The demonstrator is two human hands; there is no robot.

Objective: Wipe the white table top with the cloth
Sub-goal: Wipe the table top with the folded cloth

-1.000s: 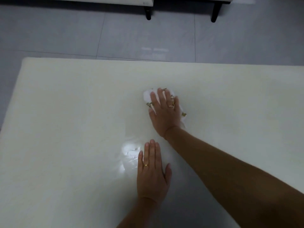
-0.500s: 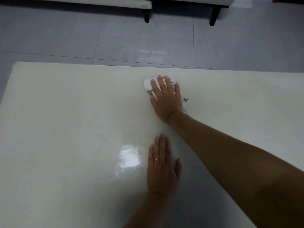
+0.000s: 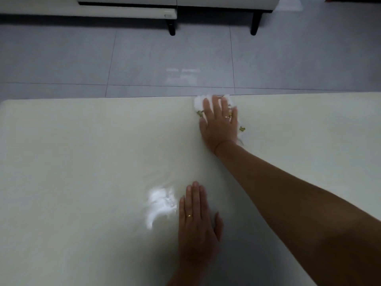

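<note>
The white table top (image 3: 86,162) fills the lower part of the head view. A white cloth (image 3: 198,102) with small yellow-green prints lies at the table's far edge. My right hand (image 3: 219,124) lies flat on top of it with straight fingers and presses it down; most of the cloth is hidden under the palm. My left hand (image 3: 196,221) rests flat on the table nearer to me, fingers straight, holding nothing.
Beyond the far table edge lies a grey tiled floor (image 3: 165,58). White furniture on black legs (image 3: 172,27) stands at the back. A bright glare patch (image 3: 159,203) shows on the table just left of my left hand.
My right hand has pushed the cloth away from me, from the table's middle to its far edge. My left hand has stayed flat on the table.
</note>
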